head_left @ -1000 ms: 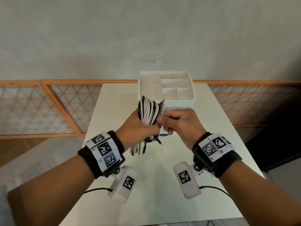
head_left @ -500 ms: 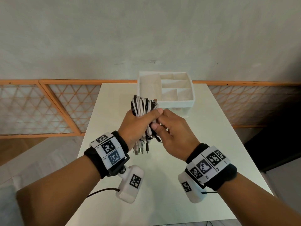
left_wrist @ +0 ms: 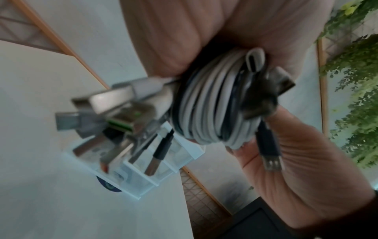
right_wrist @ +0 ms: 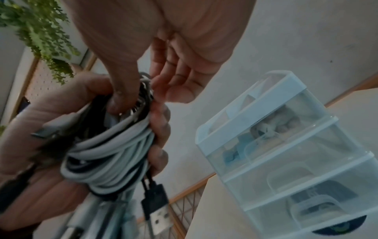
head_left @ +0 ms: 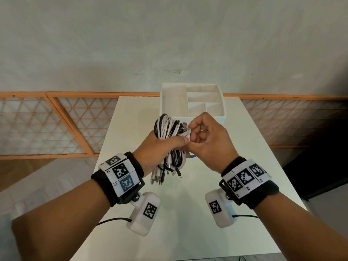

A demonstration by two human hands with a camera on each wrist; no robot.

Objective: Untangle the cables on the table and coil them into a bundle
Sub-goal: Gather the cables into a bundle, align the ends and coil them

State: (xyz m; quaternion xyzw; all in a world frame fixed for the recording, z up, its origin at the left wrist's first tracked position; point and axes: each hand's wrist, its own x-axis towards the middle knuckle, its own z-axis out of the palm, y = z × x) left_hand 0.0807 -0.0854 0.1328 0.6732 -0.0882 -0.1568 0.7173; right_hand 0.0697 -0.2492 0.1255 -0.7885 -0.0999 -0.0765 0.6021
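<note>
- The left hand [head_left: 160, 146] grips the coiled cable bundle [head_left: 172, 129] above the bench [head_left: 188, 213]; the right hand [head_left: 209, 138] pinches a loose plug end at its side.
- Final step, apparently: securing the coil. Next, that end needs tucking under a wrap without loosening the loops.
- The white organizer [head_left: 192, 99] behind shows bare top compartments; its clear drawers [right_wrist: 286, 169] hold small, indistinct items.

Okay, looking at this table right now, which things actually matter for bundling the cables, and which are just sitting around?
Part of the job:
- cable bundle, black and white, coiled, plug ends hanging below
- left hand, gripping the coil
- right hand, pinching a cable end at the top of the coil

Just there:
- white organizer box with drawers, at the table's far edge
- table
</note>
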